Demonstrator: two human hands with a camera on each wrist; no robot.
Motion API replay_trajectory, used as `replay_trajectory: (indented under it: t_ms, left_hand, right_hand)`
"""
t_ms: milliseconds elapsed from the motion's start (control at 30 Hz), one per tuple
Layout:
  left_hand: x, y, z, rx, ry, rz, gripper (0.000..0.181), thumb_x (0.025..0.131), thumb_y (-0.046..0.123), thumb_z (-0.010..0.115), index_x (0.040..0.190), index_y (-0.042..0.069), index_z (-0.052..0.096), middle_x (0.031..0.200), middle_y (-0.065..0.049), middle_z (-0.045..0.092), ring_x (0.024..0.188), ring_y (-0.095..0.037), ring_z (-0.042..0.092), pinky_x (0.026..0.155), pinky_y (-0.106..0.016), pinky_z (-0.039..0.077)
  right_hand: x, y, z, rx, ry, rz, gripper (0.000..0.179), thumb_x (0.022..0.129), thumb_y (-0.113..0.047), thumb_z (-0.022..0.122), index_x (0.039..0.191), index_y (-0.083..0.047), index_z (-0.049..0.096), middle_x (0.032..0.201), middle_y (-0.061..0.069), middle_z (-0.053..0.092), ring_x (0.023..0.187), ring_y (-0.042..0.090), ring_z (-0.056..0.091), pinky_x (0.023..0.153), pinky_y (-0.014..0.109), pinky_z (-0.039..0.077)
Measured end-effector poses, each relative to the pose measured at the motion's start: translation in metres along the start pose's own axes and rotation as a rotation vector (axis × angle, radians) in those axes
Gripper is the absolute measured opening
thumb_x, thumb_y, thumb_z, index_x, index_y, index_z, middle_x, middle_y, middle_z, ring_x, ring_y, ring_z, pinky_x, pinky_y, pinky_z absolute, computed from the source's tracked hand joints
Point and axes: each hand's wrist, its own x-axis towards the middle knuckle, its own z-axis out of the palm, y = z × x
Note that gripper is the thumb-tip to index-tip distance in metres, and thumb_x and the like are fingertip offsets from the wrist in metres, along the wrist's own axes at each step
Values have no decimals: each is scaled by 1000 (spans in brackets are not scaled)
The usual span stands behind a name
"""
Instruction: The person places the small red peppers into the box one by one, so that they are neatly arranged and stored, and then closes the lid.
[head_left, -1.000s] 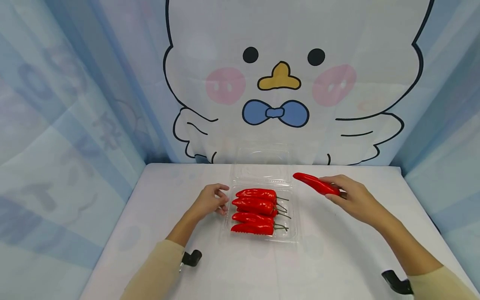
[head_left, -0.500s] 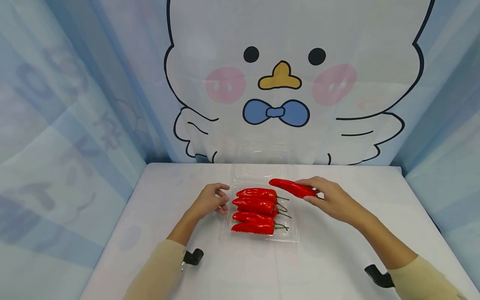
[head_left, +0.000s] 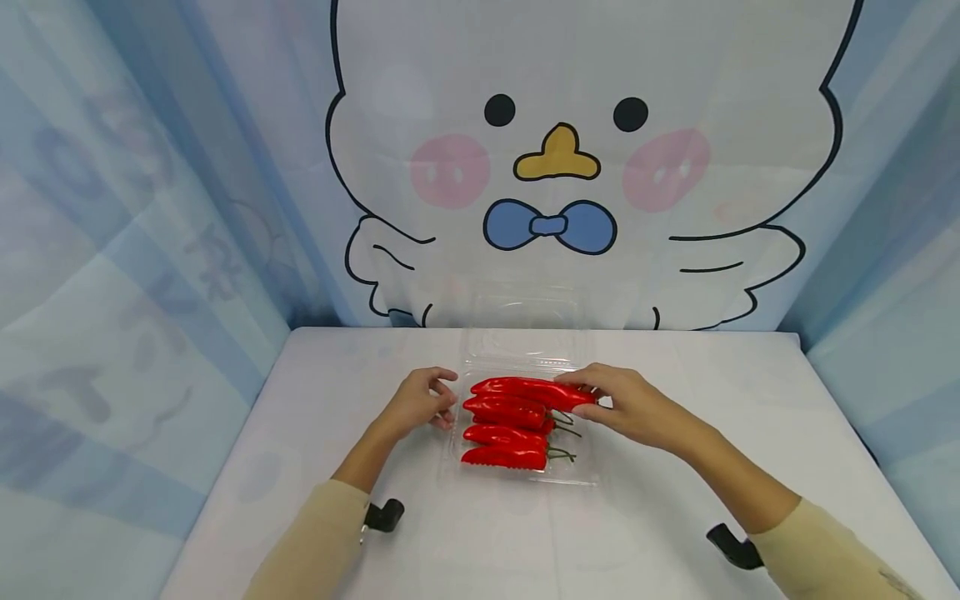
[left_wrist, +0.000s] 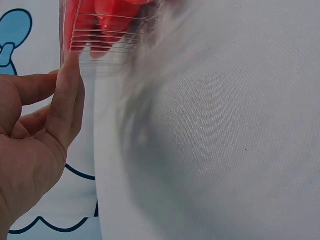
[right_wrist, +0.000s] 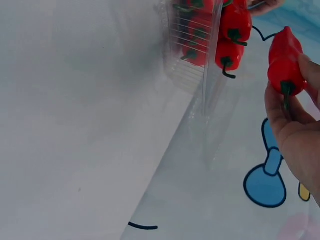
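My right hand (head_left: pixel 637 407) holds a red chili pepper (head_left: pixel 513 386) by its stem end, between thumb and fingers. This pepper lies along the far side of a clear plastic clamshell box (head_left: pixel 581 473), above the peppers there. In the right wrist view the held pepper (right_wrist: pixel 286 62) stands apart from the others, green stem toward the camera. Several more red peppers (head_left: pixel 504 457) fill the box in a row, stems to the right. My left hand (head_left: pixel 414 403) is at the box's left side; in the left wrist view a fingertip of that hand (left_wrist: pixel 37 140) touches its ribbed wall.
The box's transparent lid (head_left: pixel 525 343) is raised behind it, near the table's back edge. A white cloth covers the table (head_left: pixel 375 550). Behind hangs a curtain (head_left: pixel 562 283) with a cartoon bird. Black wrist-camera mounts (head_left: pixel 384 516) stick out from both sleeves.
My right hand has carried the pepper left and down, from the box's right side to over its far row. The left hand has stayed put.
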Motion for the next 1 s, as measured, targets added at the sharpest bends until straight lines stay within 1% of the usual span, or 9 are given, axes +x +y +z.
replay_trajectory:
  t_ms: [67,200,300,467,600,767,833,1000]
  left_hand:
    - [0,-1,0,-1,1,2,43,97,0,67,139,0,58,101,-16,65,63,-17,69,60,-30,64]
    - [1,-3,-1,2,4,6,43,97,0,67,139,1,58,101,-16,65,63,-17,69,60,-30,64]
    - [2,-4,-1,-1,4,7,43,97,0,67,139,1,59,100,-16,65,62,-18,69,60,-30,64]
    - [2,-4,-1,-4,1,6,43,97,0,67,139,1,59,100,-16,65,62,-18,69,60,-30,64]
    - [2,-3,-1,-2,2,9,42,97,-1,67,139,1,59,100,-16,66,63,-17,69,60,-30,64]
    - [1,-2,-1,0,10,10,42,97,0,67,138,1,59,100,-15,66,62,-17,70,60,-30,64]
    - [1,-2,-1,2,10,12,42,97,0,67,139,1,59,100,-15,66,62,-17,70,60,-30,64]
    - [0,-2,-1,-3,9,4,42,97,0,67,139,1,59,100,-16,65,62,-17,69,60,-30,64]
  right_hand:
    - [3,-2,2,10,-18,-16,48,92,-17,78,138,-15,64,123,-1,71,104,14,67,86,24,62]
    - [9,-7,7,24,-43,-23,45,92,-17,78,135,-14,66,121,-1,71,104,13,68,89,30,64]
    - [13,-10,11,20,-56,-20,43,91,-17,79,133,-15,67,121,0,71,104,15,68,86,32,65]
    - [18,-15,17,-3,-106,1,42,92,-19,78,133,-15,69,121,3,69,106,17,66,82,25,64]
    - [23,-20,22,-4,-140,13,41,92,-20,79,132,-16,70,117,3,68,101,14,65,79,21,62]
    - [28,-23,28,-40,-155,-4,40,91,-21,80,129,-15,72,111,1,67,92,10,62,74,15,58]
    - [30,-24,30,-55,-159,-14,39,91,-21,80,128,-14,72,110,1,68,91,10,61,74,14,57]
    - [33,-27,33,-64,-165,-28,37,91,-20,80,126,-12,73,111,2,70,94,12,62,77,17,60]
